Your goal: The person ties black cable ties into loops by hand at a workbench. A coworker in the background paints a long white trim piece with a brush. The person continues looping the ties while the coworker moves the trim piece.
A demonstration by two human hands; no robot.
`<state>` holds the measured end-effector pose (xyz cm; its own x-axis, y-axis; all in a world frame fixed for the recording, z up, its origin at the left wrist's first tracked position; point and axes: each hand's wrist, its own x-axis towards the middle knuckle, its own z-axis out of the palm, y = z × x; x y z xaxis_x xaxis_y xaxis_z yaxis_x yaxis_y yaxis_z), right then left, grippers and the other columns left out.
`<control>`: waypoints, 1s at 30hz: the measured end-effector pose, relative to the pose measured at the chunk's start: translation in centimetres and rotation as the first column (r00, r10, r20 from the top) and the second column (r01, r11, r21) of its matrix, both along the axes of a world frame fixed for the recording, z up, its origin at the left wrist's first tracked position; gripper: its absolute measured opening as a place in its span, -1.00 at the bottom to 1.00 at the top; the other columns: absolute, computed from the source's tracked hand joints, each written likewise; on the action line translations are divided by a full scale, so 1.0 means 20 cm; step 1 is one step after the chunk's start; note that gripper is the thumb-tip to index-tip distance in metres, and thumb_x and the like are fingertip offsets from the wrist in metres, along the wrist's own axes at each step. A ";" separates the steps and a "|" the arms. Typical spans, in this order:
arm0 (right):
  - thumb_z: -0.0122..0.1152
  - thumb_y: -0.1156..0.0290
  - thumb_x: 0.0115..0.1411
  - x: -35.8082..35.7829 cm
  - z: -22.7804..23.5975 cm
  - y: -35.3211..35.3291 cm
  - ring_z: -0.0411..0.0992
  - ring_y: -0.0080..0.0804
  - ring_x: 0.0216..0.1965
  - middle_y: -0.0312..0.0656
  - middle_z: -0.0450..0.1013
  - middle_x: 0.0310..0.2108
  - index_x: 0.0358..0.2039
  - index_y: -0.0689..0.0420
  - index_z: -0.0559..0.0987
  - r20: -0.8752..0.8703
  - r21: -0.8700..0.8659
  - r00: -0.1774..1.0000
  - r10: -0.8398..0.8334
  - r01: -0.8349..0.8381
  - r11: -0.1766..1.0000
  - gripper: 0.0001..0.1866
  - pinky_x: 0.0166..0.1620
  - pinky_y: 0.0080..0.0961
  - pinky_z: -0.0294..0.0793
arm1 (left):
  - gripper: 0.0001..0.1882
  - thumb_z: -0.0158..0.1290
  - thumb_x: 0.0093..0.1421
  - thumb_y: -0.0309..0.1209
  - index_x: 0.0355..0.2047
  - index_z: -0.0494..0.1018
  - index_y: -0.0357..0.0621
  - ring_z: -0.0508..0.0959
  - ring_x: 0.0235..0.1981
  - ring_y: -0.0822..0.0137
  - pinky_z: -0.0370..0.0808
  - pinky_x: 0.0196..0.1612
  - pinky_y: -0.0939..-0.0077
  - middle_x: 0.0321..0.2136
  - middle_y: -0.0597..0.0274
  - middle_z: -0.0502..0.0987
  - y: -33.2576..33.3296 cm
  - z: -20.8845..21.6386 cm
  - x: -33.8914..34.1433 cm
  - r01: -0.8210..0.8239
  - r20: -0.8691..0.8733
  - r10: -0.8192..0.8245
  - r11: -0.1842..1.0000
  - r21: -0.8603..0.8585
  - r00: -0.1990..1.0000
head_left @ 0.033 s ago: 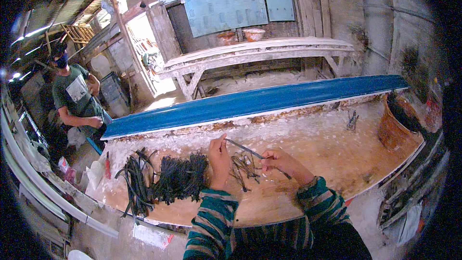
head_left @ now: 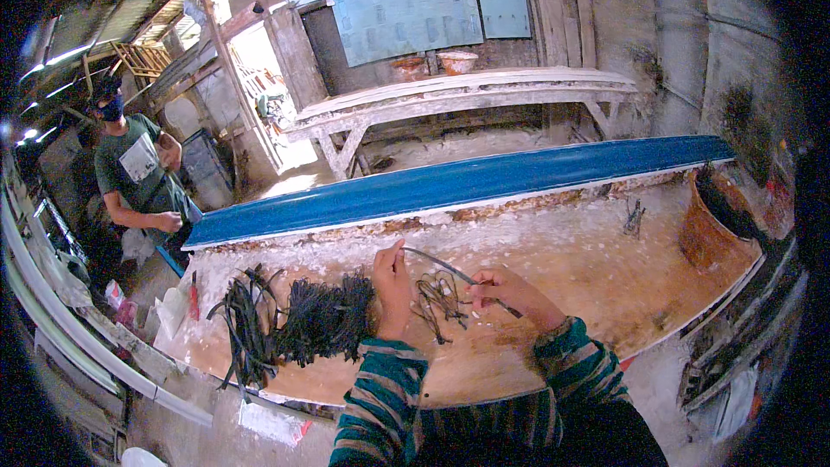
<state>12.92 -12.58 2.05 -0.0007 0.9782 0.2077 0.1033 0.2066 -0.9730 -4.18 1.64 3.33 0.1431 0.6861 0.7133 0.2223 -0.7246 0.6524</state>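
My left hand (head_left: 392, 284) pinches one end of a thin dark flexible strip (head_left: 443, 265). My right hand (head_left: 505, 289) grips the same strip further along, and its free end pokes out beyond the fingers to the right. Between the hands the strip bows slightly upward. Just left of my left hand lies a thick bundle of dark strips (head_left: 324, 318), beside a looser pile of longer dark strips (head_left: 245, 329) reaching over the near table edge. Some thin brownish strips (head_left: 443, 297) lie loose between my wrists on the worn wooden table (head_left: 571, 303).
A long blue panel (head_left: 467, 182) runs along the table's far side. On the right, a brown container (head_left: 705, 233) holds dark material. A red-handled tool (head_left: 194, 301) sits at the left. Another person (head_left: 138, 160) stands far left. A whitish bench (head_left: 467, 91) stands behind.
The strip between my hands bows a little more than before. My hands stay almost where they were. The other person's hand at the left has shifted slightly.
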 end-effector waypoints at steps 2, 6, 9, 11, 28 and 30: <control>-0.02 0.34 0.14 0.02 0.04 -0.01 0.29 -0.64 -0.59 -0.38 0.33 -0.64 -0.31 0.18 0.45 0.094 -0.004 0.996 -0.003 0.004 1.000 -0.80 -0.47 -0.70 0.28 | -0.79 -0.08 0.10 -0.51 -0.25 0.45 -0.21 0.38 -0.48 0.31 0.31 -0.38 0.52 -0.52 0.16 0.38 0.06 -0.03 -0.01 -0.027 0.054 0.027 1.000 0.002 0.998; -0.04 0.36 0.14 0.08 0.01 0.05 0.25 -0.66 -0.62 -0.39 0.28 -0.67 -0.31 0.14 0.43 -0.022 -0.215 0.995 -0.093 0.086 0.973 -0.83 -0.53 -0.72 0.23 | -0.77 -0.05 0.08 -0.47 -0.23 0.45 -0.21 0.36 -0.48 0.32 0.30 -0.37 0.51 -0.53 0.17 0.38 0.15 -0.07 -0.01 -0.020 0.135 0.019 1.000 0.003 0.991; -0.02 0.38 0.14 0.08 -0.03 0.06 0.23 -0.66 -0.63 -0.39 0.28 -0.65 -0.38 0.11 0.42 -0.140 -0.099 0.942 -0.303 0.292 0.951 -0.90 -0.56 -0.72 0.20 | -0.76 -0.04 0.06 -0.48 -0.22 0.45 -0.19 0.35 -0.50 0.37 0.30 -0.40 0.56 -0.54 0.20 0.38 0.16 -0.07 -0.01 -0.004 0.172 -0.001 1.000 0.030 0.985; 0.00 0.39 0.12 0.12 -0.06 0.08 0.24 -0.65 -0.62 -0.39 0.28 -0.64 -0.42 0.09 0.40 -0.245 -0.060 0.898 -0.365 0.362 0.930 -0.93 -0.54 -0.71 0.23 | -0.75 -0.05 0.04 -0.51 -0.23 0.46 -0.18 0.33 -0.54 0.46 0.28 -0.44 0.62 -0.57 0.29 0.36 0.15 -0.07 0.00 0.078 0.141 -0.072 0.996 -0.039 0.987; 0.01 0.35 0.12 0.33 -0.01 0.03 0.39 -0.56 -0.56 -0.34 0.41 -0.60 -0.47 0.07 0.43 -0.855 0.052 0.496 -0.149 0.369 0.928 -0.90 -0.42 -0.56 0.43 | -0.80 -0.15 0.04 -0.54 -0.37 0.47 -0.27 0.45 -0.31 0.41 0.33 -0.19 0.60 -0.35 0.21 0.51 0.08 -0.01 -0.02 0.460 0.111 -0.457 0.793 -0.398 0.883; -0.02 0.33 0.14 0.31 0.02 0.03 0.40 -0.55 -0.55 -0.33 0.42 -0.59 -0.46 0.09 0.45 -0.887 -0.002 0.430 -0.170 0.363 0.932 -0.86 -0.41 -0.56 0.44 | -0.81 -0.14 0.04 -0.55 -0.38 0.47 -0.27 0.45 -0.31 0.42 0.33 -0.21 0.61 -0.36 0.22 0.50 0.09 -0.04 -0.01 0.464 0.125 -0.450 0.814 -0.351 0.884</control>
